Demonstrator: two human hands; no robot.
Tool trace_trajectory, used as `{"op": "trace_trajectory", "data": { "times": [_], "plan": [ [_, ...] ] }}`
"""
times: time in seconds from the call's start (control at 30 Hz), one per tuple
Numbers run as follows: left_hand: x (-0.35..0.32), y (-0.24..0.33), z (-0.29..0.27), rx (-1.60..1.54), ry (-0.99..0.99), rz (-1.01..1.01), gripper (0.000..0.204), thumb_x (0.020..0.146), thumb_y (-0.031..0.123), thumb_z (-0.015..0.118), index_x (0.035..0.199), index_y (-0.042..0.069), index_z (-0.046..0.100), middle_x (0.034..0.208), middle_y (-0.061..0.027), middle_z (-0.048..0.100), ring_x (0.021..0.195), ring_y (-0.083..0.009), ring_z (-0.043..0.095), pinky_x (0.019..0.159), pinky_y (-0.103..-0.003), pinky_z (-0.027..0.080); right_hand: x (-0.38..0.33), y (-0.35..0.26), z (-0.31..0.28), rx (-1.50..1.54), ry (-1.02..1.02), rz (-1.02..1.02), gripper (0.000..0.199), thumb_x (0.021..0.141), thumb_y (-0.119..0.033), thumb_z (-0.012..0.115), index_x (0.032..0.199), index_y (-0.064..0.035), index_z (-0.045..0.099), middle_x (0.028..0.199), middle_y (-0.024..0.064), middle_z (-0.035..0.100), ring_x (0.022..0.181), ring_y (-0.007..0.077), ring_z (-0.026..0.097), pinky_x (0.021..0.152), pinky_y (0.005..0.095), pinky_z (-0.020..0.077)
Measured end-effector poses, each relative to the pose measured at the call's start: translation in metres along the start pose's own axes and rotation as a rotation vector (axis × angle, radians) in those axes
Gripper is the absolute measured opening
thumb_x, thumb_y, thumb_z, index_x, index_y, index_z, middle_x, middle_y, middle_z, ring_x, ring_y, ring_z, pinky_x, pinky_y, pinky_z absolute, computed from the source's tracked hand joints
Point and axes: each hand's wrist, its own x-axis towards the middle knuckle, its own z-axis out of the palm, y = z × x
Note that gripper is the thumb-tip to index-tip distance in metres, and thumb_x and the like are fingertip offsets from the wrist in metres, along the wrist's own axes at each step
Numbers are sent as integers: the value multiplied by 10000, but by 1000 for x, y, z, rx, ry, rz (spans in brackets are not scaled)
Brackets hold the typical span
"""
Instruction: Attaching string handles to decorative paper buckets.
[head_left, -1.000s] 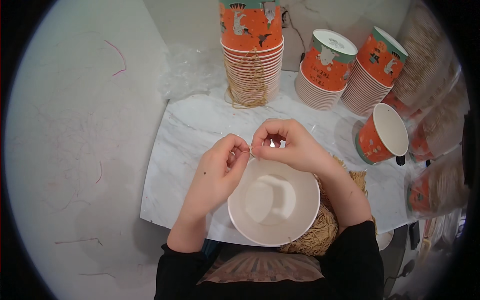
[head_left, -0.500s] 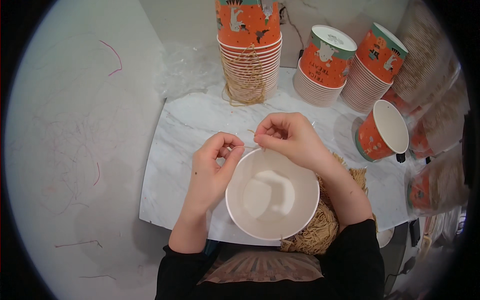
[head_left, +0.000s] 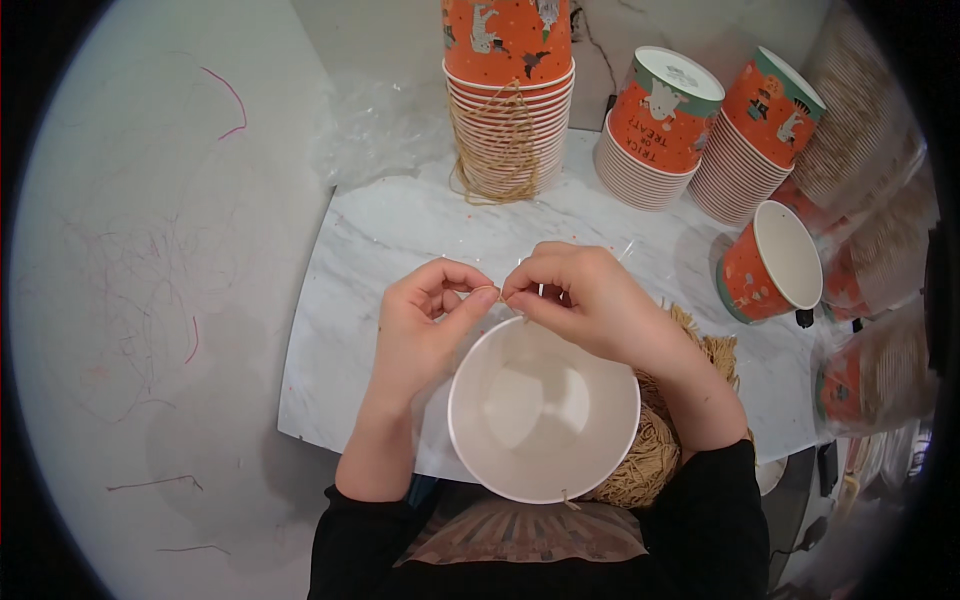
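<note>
A white-lined paper bucket [head_left: 545, 410] stands in front of me, its mouth facing up. Just past its far rim, my left hand [head_left: 432, 318] and my right hand [head_left: 590, 300] meet with closed fingertips, pinching a thin tan cord [head_left: 500, 294] between them. The cord runs at the far rim; most of it is hidden by my fingers. At the near rim a short knotted cord end [head_left: 569, 499] sticks out. A bundle of tan cords [head_left: 655, 440] lies beside the bucket, partly under my right forearm.
A tall stack of orange buckets [head_left: 508, 45] stands at the back, with cord loops [head_left: 497, 150] hanging on it. Two shorter upside-down stacks are at the back right. One bucket [head_left: 770, 262] lies tilted at the right, near bagged buckets. Crumpled clear plastic [head_left: 375, 130] lies back left.
My hands have come closer together, the right one moving slightly left, and their fingertips now nearly touch. The bucket sits a little nearer to me.
</note>
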Motion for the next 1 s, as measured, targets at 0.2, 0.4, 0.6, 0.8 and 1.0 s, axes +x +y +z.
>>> {"op": "trace_trajectory", "data": {
  "times": [0.2,0.4,0.6,0.8,1.0],
  "plan": [
    [2,-1,-9,-60,-98,-96,83,935,29,720,981,-14,667,874,1,690,641,22,509,577,-153,385,-3,4,3,-46,-29,-97,103,914,-70,666,986,-21,723,871,127,653,843,291,638,730,357,499],
    [2,2,-10,-221,-197,-177,92,943,24,702,994,-26,645,913,-53,723,749,-30,653,644,-178,503,-4,-4,5,-26,68,-94,84,923,-60,639,966,-15,696,879,157,629,826,355,654,725,411,512],
    [2,-3,-13,-178,-221,-149,90,928,-8,687,996,-40,638,945,-86,737,773,-54,686,663,-188,528,-1,-4,13,-53,236,-62,89,918,-57,645,987,-25,690,893,144,618,785,358,643,702,425,505],
    [0,2,-11,-10,-144,-75,83,910,-22,699,989,-17,676,930,-41,734,622,20,568,567,-157,443,-2,2,16,-188,221,-63,82,926,-93,643,975,-47,690,897,133,613,788,358,646,690,445,515],
    [1,1,-7,-47,-88,-52,82,894,-1,737,964,-4,694,879,-2,703,585,39,512,519,-152,390,-3,3,19,-166,171,-120,79,924,-109,650,963,-54,692,904,122,616,793,353,650,697,439,525]
  ]
}}
